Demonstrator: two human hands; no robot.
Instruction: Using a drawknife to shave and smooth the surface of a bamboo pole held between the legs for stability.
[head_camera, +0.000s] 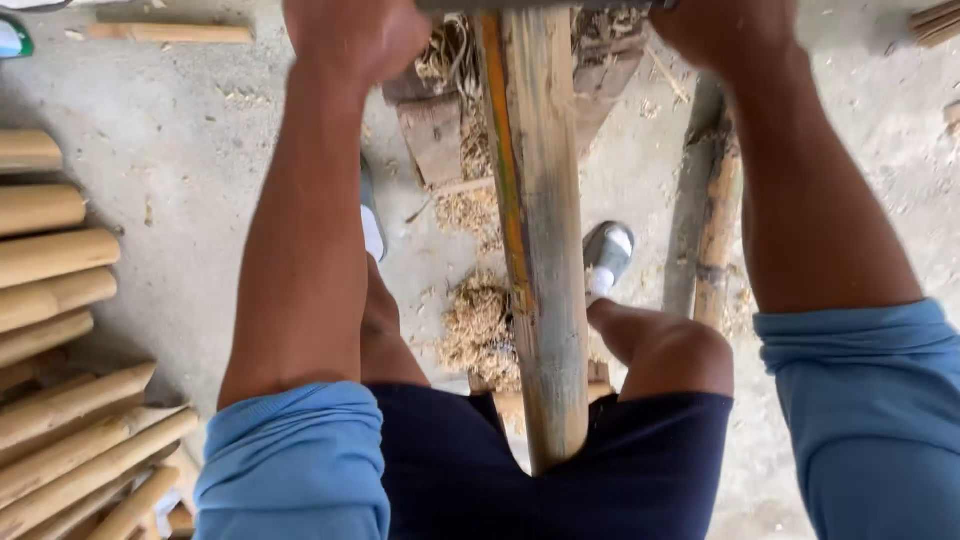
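Fingers of both hands are curled shut at the top edge of the view, each fist apparently closed round one end of a dark straight bar that crosses the frame there; only a sliver of that bar shows, so what kind of tool it is cannot be told. Left hand (355, 35) sits to the left of the long round bamboo pole (540, 250), right hand (725, 30) to its right, about level with each other and equally near it.

That pole, pale tan with an orange-brown strip of skin down its left side, runs lengthwise away from the body: its near end rests between the thighs against the dark navy shorts (520, 470), and its far end passes under the bar between the two fists. The bar lies square across the pole's long axis.

Below the pole, heaps of pale curled bamboo shavings (480, 325) lie on the grey concrete floor (190, 150), around rough wooden blocks (435, 135). A grey-and-white sandal (607, 255) shows just right of the pole. Rolled light-blue sleeves (295, 460) cover both upper arms. To the far left a stack of smooth cut bamboo lengths (55, 290) lies side by side. No package, label or sign is readable; a green-and-white object is cut off at the top-left corner.
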